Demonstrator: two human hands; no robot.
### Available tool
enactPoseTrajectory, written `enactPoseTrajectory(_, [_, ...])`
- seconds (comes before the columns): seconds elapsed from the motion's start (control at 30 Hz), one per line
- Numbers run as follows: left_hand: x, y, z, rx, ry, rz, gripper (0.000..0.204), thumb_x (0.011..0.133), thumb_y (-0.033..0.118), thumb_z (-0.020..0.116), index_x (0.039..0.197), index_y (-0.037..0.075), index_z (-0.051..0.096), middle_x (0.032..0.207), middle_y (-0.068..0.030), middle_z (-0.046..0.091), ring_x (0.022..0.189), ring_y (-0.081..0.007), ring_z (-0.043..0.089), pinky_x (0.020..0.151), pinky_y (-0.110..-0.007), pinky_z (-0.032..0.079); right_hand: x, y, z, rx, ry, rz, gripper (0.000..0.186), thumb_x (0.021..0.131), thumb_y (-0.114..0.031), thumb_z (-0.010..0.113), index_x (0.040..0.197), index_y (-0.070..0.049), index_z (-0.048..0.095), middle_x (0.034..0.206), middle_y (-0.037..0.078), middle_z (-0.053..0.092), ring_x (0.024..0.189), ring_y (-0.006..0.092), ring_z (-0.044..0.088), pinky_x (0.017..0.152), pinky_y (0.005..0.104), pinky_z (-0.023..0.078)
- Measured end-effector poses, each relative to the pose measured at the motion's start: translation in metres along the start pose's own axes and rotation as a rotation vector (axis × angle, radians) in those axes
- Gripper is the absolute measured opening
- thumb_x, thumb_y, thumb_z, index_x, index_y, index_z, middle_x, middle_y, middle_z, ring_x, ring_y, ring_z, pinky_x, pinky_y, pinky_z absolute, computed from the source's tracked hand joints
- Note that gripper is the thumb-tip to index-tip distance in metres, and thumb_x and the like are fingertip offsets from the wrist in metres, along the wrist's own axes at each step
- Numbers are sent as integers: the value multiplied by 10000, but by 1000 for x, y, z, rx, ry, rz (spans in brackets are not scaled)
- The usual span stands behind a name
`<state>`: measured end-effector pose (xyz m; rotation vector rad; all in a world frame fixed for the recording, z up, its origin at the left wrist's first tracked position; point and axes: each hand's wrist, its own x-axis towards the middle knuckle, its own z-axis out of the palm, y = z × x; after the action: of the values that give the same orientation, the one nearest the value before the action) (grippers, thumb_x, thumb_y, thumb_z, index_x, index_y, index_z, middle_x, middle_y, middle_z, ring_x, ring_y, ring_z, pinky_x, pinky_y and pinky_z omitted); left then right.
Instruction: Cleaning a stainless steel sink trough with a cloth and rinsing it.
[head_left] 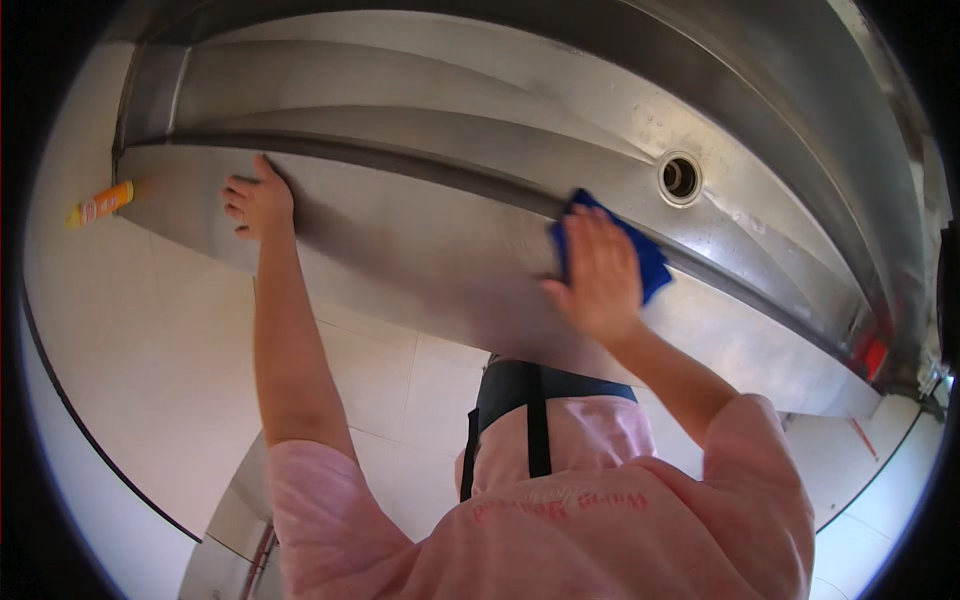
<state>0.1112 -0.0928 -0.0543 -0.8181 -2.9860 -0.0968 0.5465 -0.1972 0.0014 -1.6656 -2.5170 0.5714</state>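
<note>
My right hand lies flat on a dark blue cloth, its fingers pressed together and pinning it to a broad stainless steel front panel. The cloth's far corner reaches the seam along the panel's upper edge. Farther left, my left hand leans on the same metal with fingers apart and holds nothing. Beyond the panel a long steel sink trough stretches across the view. A round drain sits in it, a little beyond the cloth.
An orange bottle with a yellow end is by the panel's left end. A red object shows at the trough's right end. Pale floor tiles lie below, and pipes show at lower left.
</note>
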Motion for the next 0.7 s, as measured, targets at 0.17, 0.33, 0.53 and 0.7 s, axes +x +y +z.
enactPoseTrajectory(0.17, [-12, 12, -11, 18, 8, 2, 783, 900, 653, 250, 1458, 105, 219, 1533, -88, 187, 1399, -264, 180, 1065, -553, 152, 88, -103, 38, 228, -27, -247, 772, 788, -445, 616, 1381, -18, 368, 1461, 125, 337, 1361, 273, 296, 1103, 443, 228])
enactPoseTrajectory(0.33, [-12, 3, -12, 37, 24, -3, 781, 899, 660, 247, 1468, 125, 220, 1537, -68, 189, 1404, -241, 184, 1060, -571, 166, 38, -113, 48, 98, -169, -628, 653, 897, -450, 471, 1415, -73, 345, 1486, 60, 314, 1388, 241, 243, 1122, 417, 188])
enactPoseTrajectory(0.53, [-19, 14, -19, 12, -27, 10, 774, 913, 619, 274, 1456, 71, 209, 1528, -119, 185, 1402, -285, 165, 1060, -570, 143, -6, 21, -19, -52, -243, -103, 512, 897, -408, 496, 1354, -182, 448, 1432, 60, 394, 1319, 227, 371, 1079, 451, 269])
enactPoseTrajectory(0.7, [-18, 11, -22, 27, -31, 5, 772, 919, 605, 280, 1455, 56, 200, 1527, -135, 176, 1403, -292, 157, 1061, -573, 136, 56, 46, -49, 430, -754, 507, 527, 937, -413, 437, 1397, -161, 388, 1440, 129, 374, 1337, 287, 342, 1095, 407, 260])
